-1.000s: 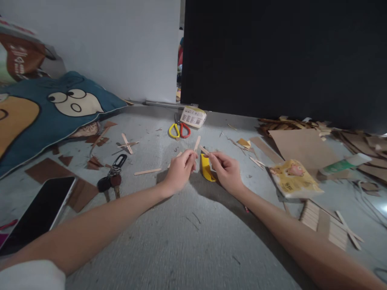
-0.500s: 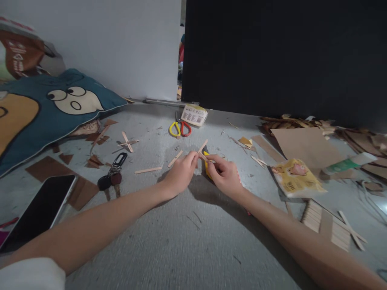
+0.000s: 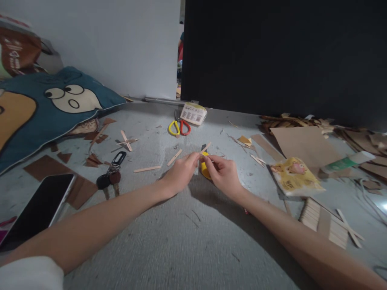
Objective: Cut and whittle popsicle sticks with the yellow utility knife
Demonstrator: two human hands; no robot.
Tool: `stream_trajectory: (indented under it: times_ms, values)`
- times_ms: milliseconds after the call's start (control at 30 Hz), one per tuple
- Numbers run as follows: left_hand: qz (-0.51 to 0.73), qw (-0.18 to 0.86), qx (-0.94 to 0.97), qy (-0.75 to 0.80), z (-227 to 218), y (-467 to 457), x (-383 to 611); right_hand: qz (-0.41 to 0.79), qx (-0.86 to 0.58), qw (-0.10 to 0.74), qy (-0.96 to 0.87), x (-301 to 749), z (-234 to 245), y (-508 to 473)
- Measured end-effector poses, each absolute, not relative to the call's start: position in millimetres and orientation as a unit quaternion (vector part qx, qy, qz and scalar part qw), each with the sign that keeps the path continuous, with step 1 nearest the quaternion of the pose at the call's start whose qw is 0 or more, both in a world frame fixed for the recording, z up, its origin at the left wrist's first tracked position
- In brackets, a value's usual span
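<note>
A wooden craft stick (image 3: pixel 206 148) pokes up and to the right from the pinched fingers of my left hand (image 3: pixel 180 174). Close beside it, the fingertips of my right hand (image 3: pixel 224 175) are pressed together around what looks like a piece of craft stick, mostly hidden by the fingers. Behind and below the fingertips lies a yellow and black tool (image 3: pixel 205 170), partly covered by my hands. Two loose craft sticks lie left of my hands, one slanted (image 3: pixel 174 157) and one nearly level (image 3: pixel 147 169).
Scissors (image 3: pixel 179 127) and a small packet (image 3: pixel 194 114) lie ahead. Leftward are crossed sticks (image 3: pixel 127 141), keys (image 3: pixel 109 179), a phone (image 3: pixel 38 211) and a cushion (image 3: pixel 65 102). Rightward are a yellow bag (image 3: pixel 298 177), a glue tube (image 3: pixel 347 162), bundled sticks (image 3: pixel 324 221) and cardboard (image 3: pixel 298 147).
My right fingertips have closed in toward my left ones, hiding the piece that showed between them. The stick in my left hand now leans further right.
</note>
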State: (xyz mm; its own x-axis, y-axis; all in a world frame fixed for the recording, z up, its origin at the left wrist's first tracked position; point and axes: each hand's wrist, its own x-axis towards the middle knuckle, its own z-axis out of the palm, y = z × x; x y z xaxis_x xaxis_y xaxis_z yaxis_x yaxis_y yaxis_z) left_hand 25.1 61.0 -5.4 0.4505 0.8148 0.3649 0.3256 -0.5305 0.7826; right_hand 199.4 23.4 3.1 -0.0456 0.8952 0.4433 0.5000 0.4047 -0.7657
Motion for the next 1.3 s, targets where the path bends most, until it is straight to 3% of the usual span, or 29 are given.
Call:
stream_trajectory:
  times_ms: [233,500,700,1133,1300]
  values:
    - [0.374,0.327,0.795,0.347,-5.8,62.5,21.8,0.21,-0.503,0.448,-0.708,200.4,10.5,22.6]
    - [0.389,0.348,0.77,0.366,-3.6,54.8,24.9,0.307,-0.501,0.458,-0.667,196.0,18.7,22.7]
    - [0.389,0.347,0.772,0.363,-5.9,53.2,26.3,0.285,-0.513,0.468,-0.661,193.3,17.3,21.8]
    - [0.35,0.267,0.818,0.37,-10.3,58.8,25.4,0.314,-0.509,0.404,-0.692,203.2,34.9,29.2]
    - [0.385,0.298,0.78,0.394,-7.1,60.7,27.8,0.278,-0.504,0.454,-0.68,200.5,26.5,26.6]
